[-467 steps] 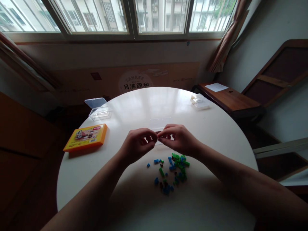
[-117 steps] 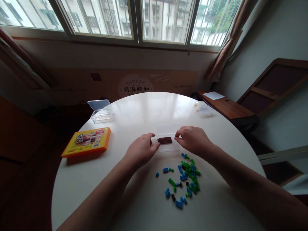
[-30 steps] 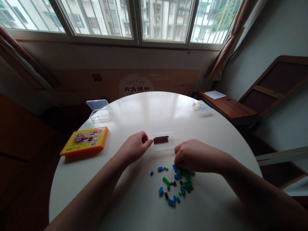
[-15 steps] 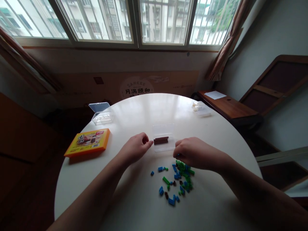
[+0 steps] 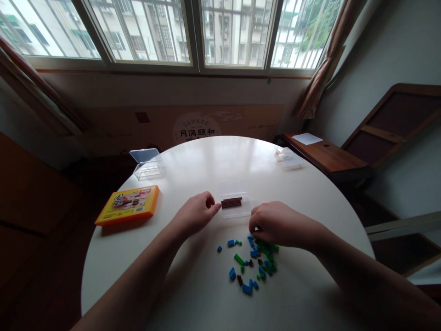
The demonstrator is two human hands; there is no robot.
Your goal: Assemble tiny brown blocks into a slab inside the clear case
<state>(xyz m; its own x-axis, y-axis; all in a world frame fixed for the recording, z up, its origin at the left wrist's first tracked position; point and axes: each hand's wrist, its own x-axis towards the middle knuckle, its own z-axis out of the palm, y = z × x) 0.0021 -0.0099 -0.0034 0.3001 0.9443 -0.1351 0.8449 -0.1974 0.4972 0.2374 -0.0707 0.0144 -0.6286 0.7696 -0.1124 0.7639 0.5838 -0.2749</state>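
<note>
My left hand (image 5: 196, 214) rests on the round white table (image 5: 193, 170), fingers loosely curled, its fingertips just left of a clear plastic lid (image 5: 235, 204). A flat brown brick strip (image 5: 231, 202) lies on that lid. My right hand (image 5: 280, 225) hovers over the top of a scatter of small blue, green and brown bricks (image 5: 253, 262), thumb and fingers pinched downward among them. What the fingertips pinch is hidden.
An orange box (image 5: 128, 205) lies at the table's left side. A clear open case (image 5: 147, 164) stands behind it. More small clear cases (image 5: 287, 157) sit at the far right rim. A wooden bench (image 5: 327, 154) and a leaning board (image 5: 396, 124) stand to the right.
My right hand has come down from the lid to the brick pile and keeps picking there. My left hand stays beside the lid. The view has shifted slightly.
</note>
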